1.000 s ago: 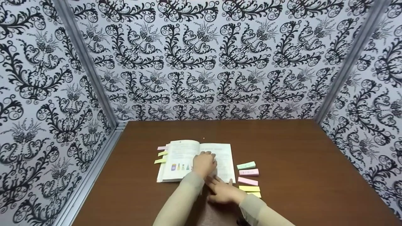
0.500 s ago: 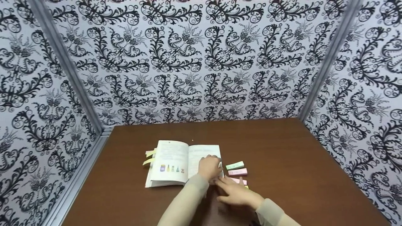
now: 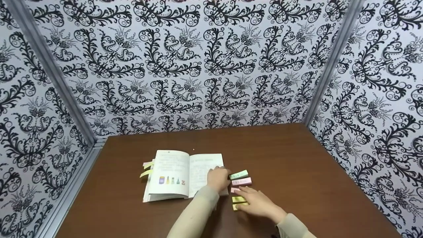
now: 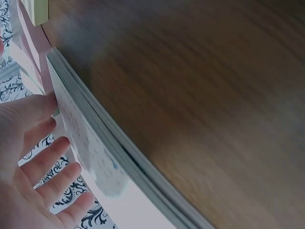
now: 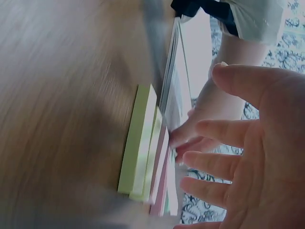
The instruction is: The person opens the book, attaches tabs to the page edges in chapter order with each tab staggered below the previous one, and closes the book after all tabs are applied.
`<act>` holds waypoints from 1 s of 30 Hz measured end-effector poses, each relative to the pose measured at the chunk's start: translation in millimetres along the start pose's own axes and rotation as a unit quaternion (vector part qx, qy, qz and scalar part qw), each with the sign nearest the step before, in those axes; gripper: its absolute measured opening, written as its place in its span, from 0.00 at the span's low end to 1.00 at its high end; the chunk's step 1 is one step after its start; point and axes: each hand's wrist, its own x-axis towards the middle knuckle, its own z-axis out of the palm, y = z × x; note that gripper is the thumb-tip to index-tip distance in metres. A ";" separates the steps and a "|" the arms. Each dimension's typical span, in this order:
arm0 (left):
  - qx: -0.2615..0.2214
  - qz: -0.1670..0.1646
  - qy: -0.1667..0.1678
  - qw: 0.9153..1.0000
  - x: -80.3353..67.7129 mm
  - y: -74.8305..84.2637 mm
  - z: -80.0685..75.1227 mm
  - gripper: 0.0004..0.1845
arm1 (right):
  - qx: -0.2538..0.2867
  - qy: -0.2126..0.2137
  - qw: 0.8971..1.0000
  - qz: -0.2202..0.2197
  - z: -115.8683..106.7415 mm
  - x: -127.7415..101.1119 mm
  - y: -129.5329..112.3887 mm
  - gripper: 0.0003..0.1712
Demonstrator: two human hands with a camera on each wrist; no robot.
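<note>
Brown table [image 3: 297, 158] carried an open book [image 3: 172, 175], left hand [image 3: 218, 178] flat and relaxed on its right page. Right hand [image 3: 256, 201] lay loosely open over 5 sticky-note pads [image 3: 240, 181] just beside the book. Best approach: pin the page firmly, peel 1 note from its edge.

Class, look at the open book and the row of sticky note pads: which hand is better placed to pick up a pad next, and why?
Probably the right hand: its straight fingers already lie over the sticky note pads, while the left hand rests on the book.
</note>
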 end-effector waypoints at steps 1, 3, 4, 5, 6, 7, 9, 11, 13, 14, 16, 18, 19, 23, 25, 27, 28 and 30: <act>-0.001 0.000 0.002 1.000 -0.5 0.9 -1.3 0.08 | -0.001 0.005 1.000 -0.001 -0.6 -0.3 2.5 0.33; 0.000 -0.001 0.003 1.000 -0.8 2.4 -3.3 0.06 | -0.001 0.012 1.000 -0.003 -2.7 -1.1 7.9 0.31; -0.001 -0.002 0.001 1.000 -0.6 2.7 -3.5 0.05 | 0.001 0.016 1.000 -0.001 -3.8 -1.6 10.6 0.30; -0.001 -0.004 0.001 1.000 0.1 2.9 -3.5 0.04 | 0.003 0.020 1.000 0.000 -4.9 -2.2 13.3 0.29; 0.000 -0.005 0.000 1.000 0.8 2.8 -3.3 0.03 | 0.004 0.022 1.000 0.000 -6.3 -3.0 15.6 0.28; -0.001 -0.007 0.001 1.000 1.7 2.6 -2.8 0.03 | 0.009 0.023 1.000 0.003 -7.4 -3.5 17.8 0.28; -0.002 -0.012 -0.002 1.000 3.4 2.2 -1.4 0.03 | 0.018 0.027 0.999 0.007 -9.2 -4.5 21.7 0.27; -0.003 -0.014 -0.001 1.000 5.2 2.5 -0.4 0.04 | 0.026 0.030 0.999 0.008 -10.9 -5.0 25.1 0.27; -0.004 -0.012 0.001 1.000 6.6 2.8 1.0 0.04 | 0.038 0.033 0.999 0.010 -12.8 -5.0 28.6 0.26; -0.004 -0.012 0.001 1.000 7.3 2.8 1.8 0.03 | 0.044 0.035 0.998 0.012 -14.0 -5.0 30.4 0.25; -0.006 -0.014 0.001 1.000 8.3 1.7 3.4 0.03 | 0.054 0.042 0.998 0.018 -16.7 -4.6 33.7 0.24; -0.006 -0.018 -0.001 1.000 8.3 -0.2 4.5 0.03 | 0.064 0.050 0.996 0.028 -19.5 -4.0 36.7 0.23; -0.007 -0.021 -0.003 1.000 8.4 -1.2 5.2 0.04 | 0.067 0.056 0.996 0.035 -21.0 -3.6 38.2 0.23; -0.007 -0.021 -0.004 1.000 7.5 -3.5 5.1 0.09 | 0.072 0.082 0.992 0.061 -25.8 -0.6 45.0 0.21; -0.007 -0.015 0.001 1.000 7.2 -4.2 4.2 0.09 | 0.070 0.096 0.991 0.068 -27.6 2.2 48.8 0.19; -0.005 -0.009 0.009 1.000 6.8 -4.4 2.2 0.09 | 0.073 0.110 0.989 0.069 -28.8 6.3 53.0 0.18; -0.004 -0.007 0.012 1.000 6.5 -4.3 0.6 0.08 | 0.079 0.118 0.987 0.070 -29.4 8.9 55.0 0.17; -0.003 -0.001 0.021 1.000 6.2 -4.0 -2.7 0.07 | 0.098 0.132 0.984 0.073 -30.7 14.5 59.0 0.16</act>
